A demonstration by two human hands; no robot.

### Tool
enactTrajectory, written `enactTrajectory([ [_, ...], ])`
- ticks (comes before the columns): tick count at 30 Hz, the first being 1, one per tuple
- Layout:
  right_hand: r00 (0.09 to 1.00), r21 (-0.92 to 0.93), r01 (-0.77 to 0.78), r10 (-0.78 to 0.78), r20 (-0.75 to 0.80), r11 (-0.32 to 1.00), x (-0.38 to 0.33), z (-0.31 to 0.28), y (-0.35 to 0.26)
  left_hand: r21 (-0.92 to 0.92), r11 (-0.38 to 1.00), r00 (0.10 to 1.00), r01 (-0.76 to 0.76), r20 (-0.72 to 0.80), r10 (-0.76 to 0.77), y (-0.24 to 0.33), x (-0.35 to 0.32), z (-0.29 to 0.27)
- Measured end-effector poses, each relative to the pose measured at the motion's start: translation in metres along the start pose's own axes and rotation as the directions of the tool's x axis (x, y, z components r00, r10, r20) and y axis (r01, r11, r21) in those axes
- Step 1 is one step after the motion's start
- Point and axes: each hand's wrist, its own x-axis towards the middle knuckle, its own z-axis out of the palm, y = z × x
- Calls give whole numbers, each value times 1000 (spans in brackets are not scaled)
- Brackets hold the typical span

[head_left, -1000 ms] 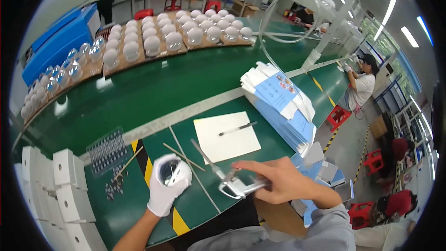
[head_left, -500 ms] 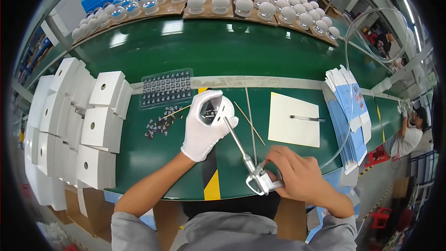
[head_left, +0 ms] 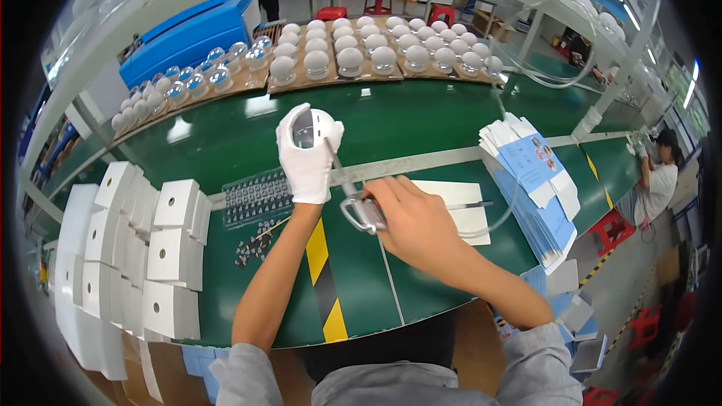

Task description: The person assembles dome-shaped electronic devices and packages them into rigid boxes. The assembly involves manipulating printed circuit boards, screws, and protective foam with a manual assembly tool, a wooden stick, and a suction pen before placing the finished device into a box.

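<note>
My left hand [head_left: 304, 173], in a white glove, is wrapped round a white ball-shaped housing [head_left: 325, 122] with a dark, glossy round front. Bare, my right hand [head_left: 417, 218] grips a silver air blow gun [head_left: 361, 213] by its handle. The gun's long thin nozzle points up at the housing, its tip close to the slots in the shell; whether they touch I cannot tell. Both hands are raised over the green table. Below and left of the gloved hand lie a clear tray [head_left: 258, 199] of small dark parts and a scatter of loose ones [head_left: 254, 246].
White boxes [head_left: 171, 256] stand stacked at the left. Flat blue-and-white cartons [head_left: 530, 188] are piled at the right, near a clear hose [head_left: 502, 227]. A pen [head_left: 470, 204] lies on pale paper [head_left: 468, 227]. White balls [head_left: 350, 62] stand in rows at the back. A person [head_left: 656, 180] sits far right.
Both hands have moved up and away from me, carrying the housing and the blow gun. The view has tilted upward, showing more of the room behind the table.
</note>
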Motion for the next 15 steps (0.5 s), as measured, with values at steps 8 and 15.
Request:
enactTrajectory([
  [8,994,-4,53,-53,-98,999,26,13,8,16,996,996,-85,-20,86,-12,26,4],
  [15,999,86,31,-28,-35,996,36,19,0,24,995,995,-94,-39,94,-15,33,-11],
])
